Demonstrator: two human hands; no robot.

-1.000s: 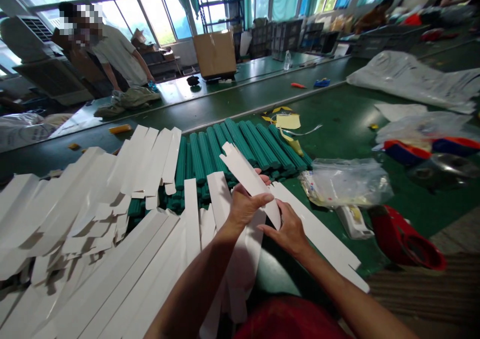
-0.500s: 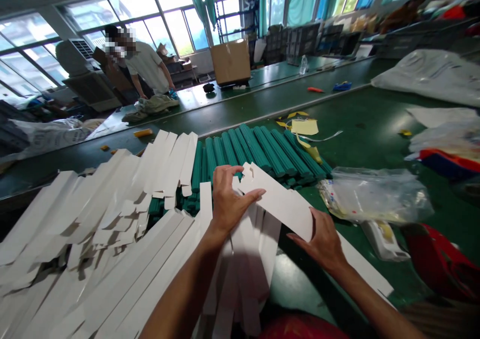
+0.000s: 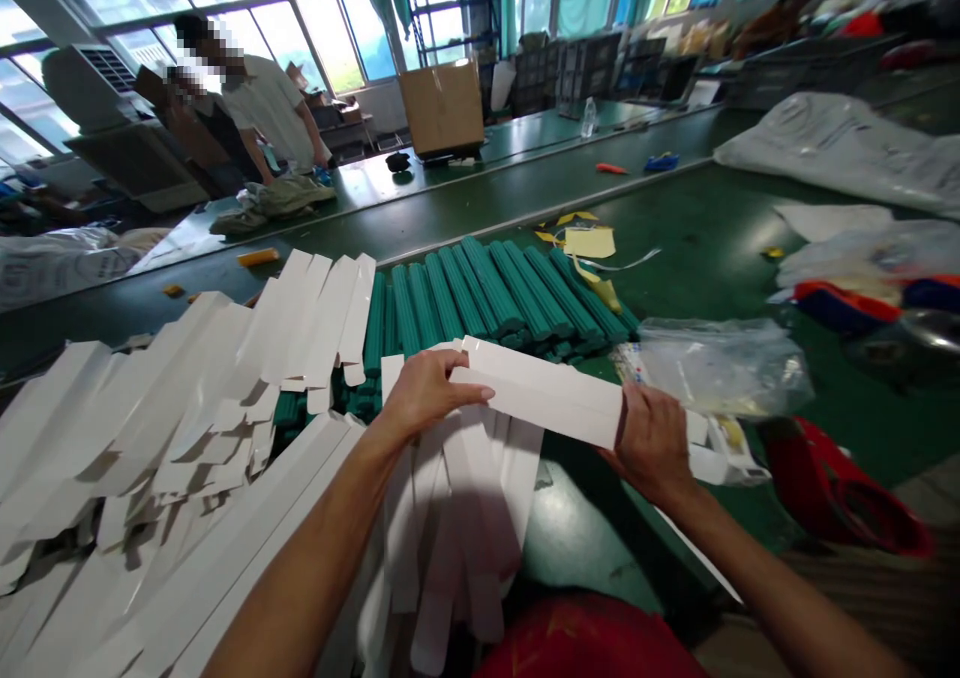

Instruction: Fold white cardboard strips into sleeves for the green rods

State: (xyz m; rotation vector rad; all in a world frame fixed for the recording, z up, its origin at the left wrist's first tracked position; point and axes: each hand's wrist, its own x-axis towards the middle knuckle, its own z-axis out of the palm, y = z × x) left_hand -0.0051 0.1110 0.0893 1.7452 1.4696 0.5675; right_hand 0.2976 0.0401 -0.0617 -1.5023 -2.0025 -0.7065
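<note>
A long white carton [image 3: 551,390] is stretched between both hands above the bench. My left hand [image 3: 431,390] grips its left end, with thumb and fingers closed on the cardboard. Toward the other end, my right hand [image 3: 651,436] is wrapped around the carton, partly hiding it. Below the carton lies a stack of white cartons [image 3: 457,508], touching or close under my left hand. Ribbed green sticks [image 3: 480,293] lie in a row just beyond my hands. Many more flattened or folded white cartons [image 3: 150,408] cover the bench to the left.
To the right are a clear plastic bag [image 3: 720,363], a red tape dispenser [image 3: 832,488] and a white tool-like object [image 3: 731,453]. Yellow paper scraps [image 3: 589,241] lie beyond the sticks. A cardboard box [image 3: 442,108] stands on the far bench, near two people [image 3: 270,108].
The carton has turned to lie more level, its right end raised. Both hands still hold it, and my right hand has closed further around it. The camera view has shifted slightly.
</note>
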